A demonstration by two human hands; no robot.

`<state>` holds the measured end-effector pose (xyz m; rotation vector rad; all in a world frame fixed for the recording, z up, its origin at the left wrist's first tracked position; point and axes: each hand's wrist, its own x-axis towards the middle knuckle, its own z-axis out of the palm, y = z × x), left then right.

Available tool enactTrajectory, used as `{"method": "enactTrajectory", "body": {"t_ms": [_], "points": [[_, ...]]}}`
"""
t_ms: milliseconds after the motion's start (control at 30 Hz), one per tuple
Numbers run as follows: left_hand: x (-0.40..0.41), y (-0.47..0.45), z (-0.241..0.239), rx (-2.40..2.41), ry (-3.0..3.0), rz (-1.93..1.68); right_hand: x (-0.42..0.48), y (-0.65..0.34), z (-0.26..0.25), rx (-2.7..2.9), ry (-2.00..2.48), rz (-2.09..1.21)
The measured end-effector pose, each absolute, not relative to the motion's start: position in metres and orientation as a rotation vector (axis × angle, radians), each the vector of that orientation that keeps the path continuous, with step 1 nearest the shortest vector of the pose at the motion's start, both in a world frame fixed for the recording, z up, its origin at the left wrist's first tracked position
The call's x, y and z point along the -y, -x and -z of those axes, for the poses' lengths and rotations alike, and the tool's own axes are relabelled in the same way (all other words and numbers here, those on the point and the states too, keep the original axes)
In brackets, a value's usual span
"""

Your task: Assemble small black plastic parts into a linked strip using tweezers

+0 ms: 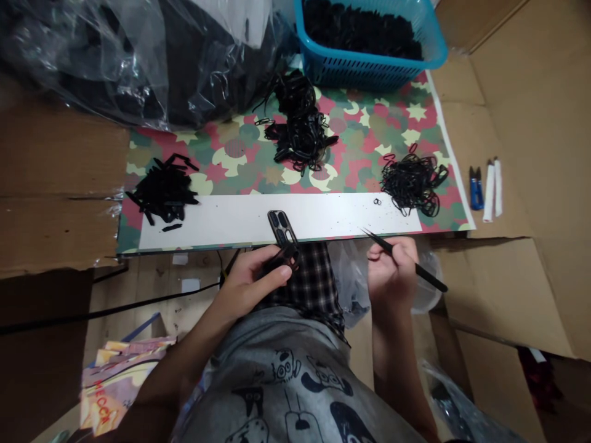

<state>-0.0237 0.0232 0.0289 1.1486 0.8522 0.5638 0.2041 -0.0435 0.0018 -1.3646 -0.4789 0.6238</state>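
Observation:
My left hand (253, 280) grips a black moulded plastic frame (281, 231) with oblong openings, its upper end resting over a white board (231, 220). My right hand (392, 267) pinches black pointed tweezers (406, 261), with their tips out over the board's right part. A small black ring (377, 201) lies just beyond those tips. Tangled black rubber loops (413, 181) sit on a camouflage-print mat (355, 166), and a second tangled heap (298, 123) lies at its middle. Black strips (164, 187) lie piled at the left.
A blue plastic basket (364, 71) full of black pieces stands at the mat's far edge. A clear plastic bag (138, 61) of black material lies at the far left. Blue-handled snips (476, 189) and white tubes (490, 189) rest on cardboard at the right.

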Motion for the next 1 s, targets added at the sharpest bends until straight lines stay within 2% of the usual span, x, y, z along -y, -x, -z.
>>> {"method": "enactTrajectory", "body": {"t_ms": [367, 733, 1000], "points": [[-0.021, 0.027, -0.026, -0.909, -1.23, -0.644, 0.046, -0.196, -0.002, 0.899, 1.295, -0.482], [-0.021, 0.027, -0.025, -0.847, -1.275, -0.679, 0.031, -0.169, -0.021, 1.261, 1.037, -0.693], [-0.025, 0.032, -0.029, -0.818, -1.456, -0.743, 0.016, -0.156, -0.035, 1.464, 0.971, -0.726]]}}
